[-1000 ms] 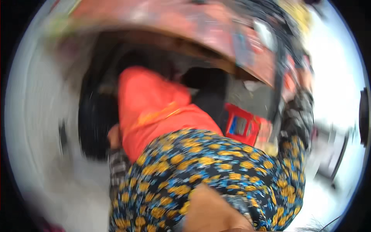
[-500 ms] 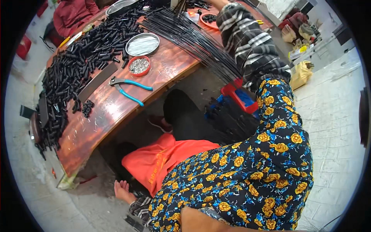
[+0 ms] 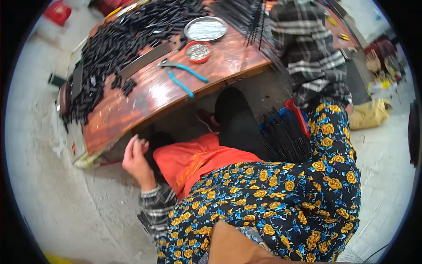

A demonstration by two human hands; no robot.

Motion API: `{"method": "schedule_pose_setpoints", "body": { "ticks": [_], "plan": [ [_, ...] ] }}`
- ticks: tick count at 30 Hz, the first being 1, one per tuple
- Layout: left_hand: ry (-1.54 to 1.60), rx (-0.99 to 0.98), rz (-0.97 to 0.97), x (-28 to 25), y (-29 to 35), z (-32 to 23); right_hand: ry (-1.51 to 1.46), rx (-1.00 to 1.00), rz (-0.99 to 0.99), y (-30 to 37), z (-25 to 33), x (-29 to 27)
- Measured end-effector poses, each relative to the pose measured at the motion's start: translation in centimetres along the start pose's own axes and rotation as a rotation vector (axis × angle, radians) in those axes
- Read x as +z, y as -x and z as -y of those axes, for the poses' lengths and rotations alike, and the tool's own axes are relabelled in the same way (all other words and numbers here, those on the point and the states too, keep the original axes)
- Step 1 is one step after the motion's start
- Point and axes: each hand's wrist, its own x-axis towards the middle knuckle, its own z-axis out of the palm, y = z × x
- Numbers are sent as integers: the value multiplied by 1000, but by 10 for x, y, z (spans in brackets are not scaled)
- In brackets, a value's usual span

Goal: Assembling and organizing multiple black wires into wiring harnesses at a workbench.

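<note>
"Beside the table, what's underway?"

"A reach, apparently: left hand empty, right hand out of sight, its grip unclear. Black rods lie beside the right sleeve; the next move likely needs a gathering grip."

The top edge crops black rods and right sleeve.
</note>
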Motion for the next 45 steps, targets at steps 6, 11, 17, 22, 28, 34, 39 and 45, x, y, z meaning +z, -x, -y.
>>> {"method": "schedule_pose_setpoints", "body": {
  "ticks": [6, 11, 17, 22, 28, 34, 39, 45],
  "plan": [
    [-406, 670, 353, 112, 0, -50, 284, -294, -113, 81, -66, 12],
    [-618, 835, 267, 190, -26, -26, 358, -135, -99, 58, -88, -40],
    [-635, 821, 309, 186, -48, -11, 130, 135, 101, 117, -43, -11],
    [-213, 829, 256, 133, -24, -39, 705, 28, 583, 100, 44, 34],
    [104, 761, 866, 81, 64, -120, 787, -181, 1011, 102, 96, 100],
    [264, 224, 604, 93, 34, -139, 699, -544, 886, 142, 121, 138],
    [803, 132, 496, 86, -21, -154, 705, -408, 876, 195, 130, 136],
    [877, 126, 502, 71, -26, -158, -118, 742, 1434, 241, 132, 106]
  ]
}}
